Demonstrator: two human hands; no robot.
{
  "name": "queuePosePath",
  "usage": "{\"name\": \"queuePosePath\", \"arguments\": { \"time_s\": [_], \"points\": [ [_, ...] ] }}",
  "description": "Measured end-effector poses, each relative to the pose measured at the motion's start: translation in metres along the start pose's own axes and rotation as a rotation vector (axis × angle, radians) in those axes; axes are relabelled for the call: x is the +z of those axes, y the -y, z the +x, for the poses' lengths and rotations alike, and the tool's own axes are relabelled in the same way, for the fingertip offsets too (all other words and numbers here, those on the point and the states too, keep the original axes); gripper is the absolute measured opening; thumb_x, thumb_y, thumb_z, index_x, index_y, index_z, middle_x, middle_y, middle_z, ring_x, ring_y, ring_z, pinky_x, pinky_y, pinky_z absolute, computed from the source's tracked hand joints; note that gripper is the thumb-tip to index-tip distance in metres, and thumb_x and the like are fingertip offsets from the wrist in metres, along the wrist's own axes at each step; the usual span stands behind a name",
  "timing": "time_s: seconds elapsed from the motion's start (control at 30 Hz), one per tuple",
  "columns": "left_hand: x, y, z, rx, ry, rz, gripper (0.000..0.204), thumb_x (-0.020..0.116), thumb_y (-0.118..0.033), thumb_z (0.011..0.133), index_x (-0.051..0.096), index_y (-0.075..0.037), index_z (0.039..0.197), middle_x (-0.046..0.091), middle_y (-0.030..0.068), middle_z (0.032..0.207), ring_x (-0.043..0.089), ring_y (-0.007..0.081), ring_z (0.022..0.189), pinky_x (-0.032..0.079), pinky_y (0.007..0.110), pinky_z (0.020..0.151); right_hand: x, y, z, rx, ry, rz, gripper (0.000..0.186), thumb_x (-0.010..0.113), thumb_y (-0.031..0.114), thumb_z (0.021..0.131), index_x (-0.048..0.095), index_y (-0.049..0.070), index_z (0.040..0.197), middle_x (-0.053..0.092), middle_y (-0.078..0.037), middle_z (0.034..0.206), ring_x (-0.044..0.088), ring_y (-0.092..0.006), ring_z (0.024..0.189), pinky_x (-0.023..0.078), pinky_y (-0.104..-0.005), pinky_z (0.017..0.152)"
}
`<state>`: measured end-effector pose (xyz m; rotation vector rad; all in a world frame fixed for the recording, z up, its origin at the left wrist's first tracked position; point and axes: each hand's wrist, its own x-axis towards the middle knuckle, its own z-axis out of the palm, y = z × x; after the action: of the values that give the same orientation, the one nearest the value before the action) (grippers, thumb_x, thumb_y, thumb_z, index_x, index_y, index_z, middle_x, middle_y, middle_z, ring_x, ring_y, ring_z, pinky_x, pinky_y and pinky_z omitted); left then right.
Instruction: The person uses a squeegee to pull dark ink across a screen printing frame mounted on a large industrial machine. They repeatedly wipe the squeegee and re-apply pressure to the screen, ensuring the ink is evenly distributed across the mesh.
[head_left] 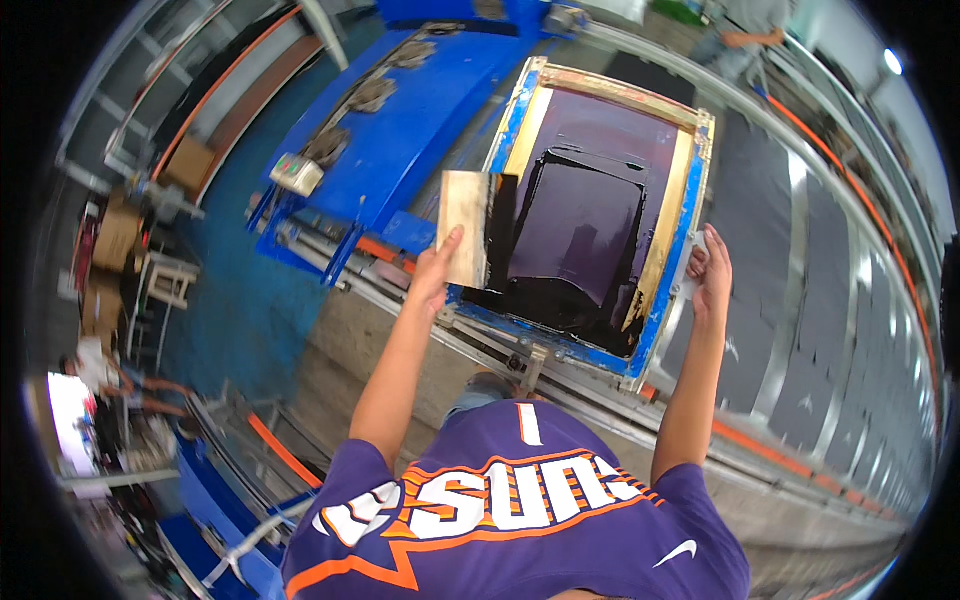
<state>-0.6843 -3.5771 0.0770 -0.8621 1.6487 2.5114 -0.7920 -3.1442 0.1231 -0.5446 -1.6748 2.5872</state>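
My left hand [436,268] grips a squeegee by its wooden handle [462,225], with the dark blade side facing right. The squeegee is over the left side of a screen printing frame [672,262]. Blue tape covers much of the frame's outer edge and bare wood shows inside. Glossy black ink [610,325] pools along the near end and sides of the dark purple mesh [575,230]. At the frame's right side, my right hand [711,275] has its fingers curled round a pale bracket [686,262], partly hidden by the fingers.
Dark fabric panels [745,240] lie along the long table to the right. A metal rail [480,345] runs along its near edge. A blue machine [400,120] stands left, with cardboard boxes [118,235] farther off. Another person [745,35] is at the far side, one more at far left.
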Motion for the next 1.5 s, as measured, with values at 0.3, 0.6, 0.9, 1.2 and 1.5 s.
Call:
{"name": "queuePosePath", "arguments": {
  "time_s": [0.3,0.6,0.9,1.2,1.5],
  "points": [
    [-0.062,-0.072,-0.128,0.283,-0.444,-0.066,0.070,0.074,-0.045,0.092,0.058,0.012,0.130,0.066,0.0169,0.126,0.066,0.0203,0.110,0.050,0.033,0.097,0.150,0.016,-0.018,0.103,0.497,0.051,0.038,0.058,0.022,0.103,0.053,0.005,0.136,0.048,0.004,0.076,0.042,-0.0031,0.062,0.035,-0.0202,0.056],
    [-0.144,-0.077,-0.270,0.381,-1.061,-0.109,0.072,0.075,-0.047,0.090,0.060,0.013,0.126,0.068,0.0184,0.120,0.067,0.0227,0.107,0.050,0.034,0.097,0.313,-0.076,-0.082,0.468,0.869,0.024,0.021,0.066,0.019,0.098,0.063,0.005,0.113,0.045,0.006,0.074,0.038,-0.0037,0.059,0.031,-0.0227,0.056],
    [-0.203,-0.100,-0.332,0.432,-1.342,-0.200,0.061,0.075,-0.040,0.092,0.062,0.010,0.124,0.069,0.0133,0.117,0.066,0.0182,0.106,0.048,0.032,0.097,0.450,-0.135,-0.149,0.622,1.124,-0.004,0.017,0.067,0.015,0.095,0.065,0.004,0.108,0.046,0.007,0.072,0.039,-0.0031,0.059,0.031,-0.0210,0.054],
    [-0.352,-0.126,-0.328,0.495,-1.418,-0.229,0.059,0.070,-0.041,0.096,0.059,0.009,0.125,0.069,0.0149,0.116,0.069,0.0242,0.103,0.055,0.038,0.091,0.564,-0.231,-0.218,0.653,1.090,-0.035,0.010,0.072,0.015,0.091,0.069,0.007,0.096,0.057,0.008,0.079,0.039,-0.0008,0.056,0.028,-0.0194,0.049],
    [-0.506,-0.200,-0.244,0.508,-1.606,-0.111,0.065,0.073,-0.043,0.092,0.060,0.009,0.129,0.067,0.0158,0.123,0.065,0.0253,0.109,0.052,0.040,0.096,0.753,-0.342,-0.226,0.562,1.087,-0.108,0.015,0.070,0.020,0.093,0.073,0.005,0.093,0.060,0.003,0.082,0.049,-0.0065,0.075,0.034,-0.0258,0.070]
  ]
}}
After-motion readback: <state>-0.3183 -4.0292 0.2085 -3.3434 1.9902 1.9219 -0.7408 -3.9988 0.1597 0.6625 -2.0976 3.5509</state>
